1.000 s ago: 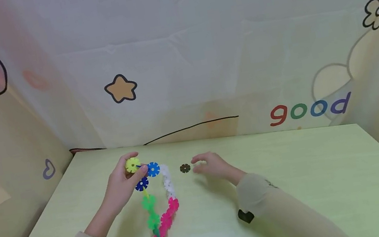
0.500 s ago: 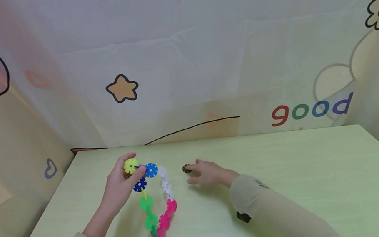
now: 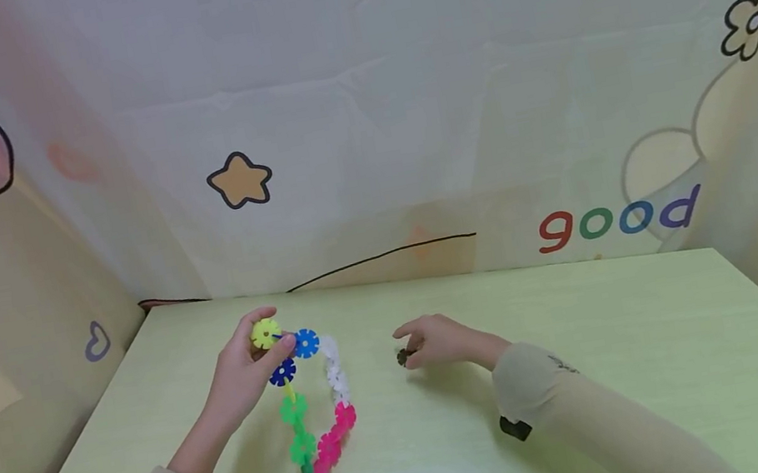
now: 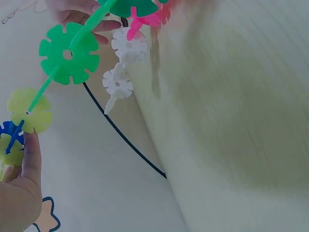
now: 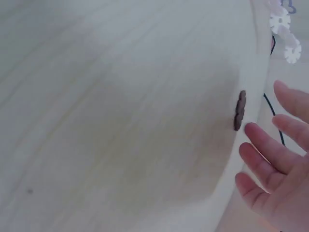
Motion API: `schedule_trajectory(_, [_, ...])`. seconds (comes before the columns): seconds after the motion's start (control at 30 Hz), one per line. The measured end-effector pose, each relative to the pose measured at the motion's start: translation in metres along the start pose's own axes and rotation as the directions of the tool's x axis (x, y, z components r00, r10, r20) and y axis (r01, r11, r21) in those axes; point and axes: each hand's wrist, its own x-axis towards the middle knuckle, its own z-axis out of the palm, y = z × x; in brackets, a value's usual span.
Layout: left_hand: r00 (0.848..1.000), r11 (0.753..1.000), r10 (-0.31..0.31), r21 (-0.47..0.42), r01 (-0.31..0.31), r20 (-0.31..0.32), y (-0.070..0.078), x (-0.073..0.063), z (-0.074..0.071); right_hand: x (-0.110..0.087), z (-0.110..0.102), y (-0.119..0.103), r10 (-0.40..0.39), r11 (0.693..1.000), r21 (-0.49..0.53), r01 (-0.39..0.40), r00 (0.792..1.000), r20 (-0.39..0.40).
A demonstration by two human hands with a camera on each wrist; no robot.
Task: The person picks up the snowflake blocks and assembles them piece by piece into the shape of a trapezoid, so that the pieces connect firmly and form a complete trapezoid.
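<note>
My left hand [image 3: 237, 380] pinches a chain of interlocking snowflake discs [image 3: 295, 410] at its yellow and blue top end. From there the chain makes a loop, with green discs down one side, white ones [image 3: 337, 377] down the other and pink ones [image 3: 329, 450] along the bottom. In the left wrist view a large green disc [image 4: 68, 54] is nearest the camera. To the right, my right hand [image 3: 439, 340] is low over the table by a loose dark brown disc [image 3: 403, 357], partly hidden in the head view. In the right wrist view that disc [image 5: 240, 110] lies flat, its fingers spread beside it.
A pale wooden-look table [image 3: 637, 360] lies under both hands. Behind it hangs a printed cloth [image 3: 347, 141] with a star and the word "good". Each sleeve has a dark clip-like piece [image 3: 515, 427] beneath it.
My right hand reached left over the brown disc, then came back right and nearer. The disc has shifted right and nearer with it. My left hand keeps holding the chain.
</note>
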Motion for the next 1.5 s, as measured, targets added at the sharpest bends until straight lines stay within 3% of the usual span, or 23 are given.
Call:
schedule_trajectory(0.47, [1.000,1.000,0.015,0.008,-0.015,0.012,0.000,0.000,0.001,0.006,0.009,0.011,0.114,0.993,0.033,-0.112,0.990,-0.081])
schedule_trajectory(0.7, [1.000,1.000,0.012,0.009,-0.012,0.015,0.000,0.001,0.002,0.009,0.011,0.012,0.085,0.996,-0.013,-0.087,0.991,-0.100])
schedule_trajectory(0.9, [1.000,1.000,0.005,0.019,-0.006,0.020,0.002,0.001,0.004,0.008,0.012,0.012,0.078,0.997,0.015,-0.076,0.988,-0.130])
schedule_trajectory(1.17, [0.999,1.000,0.019,-0.019,-0.018,0.042,0.006,0.000,0.007,-0.003,0.008,0.016,0.093,0.980,0.188,-0.062,0.982,-0.163])
schedule_trajectory(1.5, [0.997,0.997,0.029,-0.076,-0.023,0.078,0.010,0.001,0.017,-0.023,-0.009,0.018,0.051,0.882,0.470,0.037,0.984,-0.172])
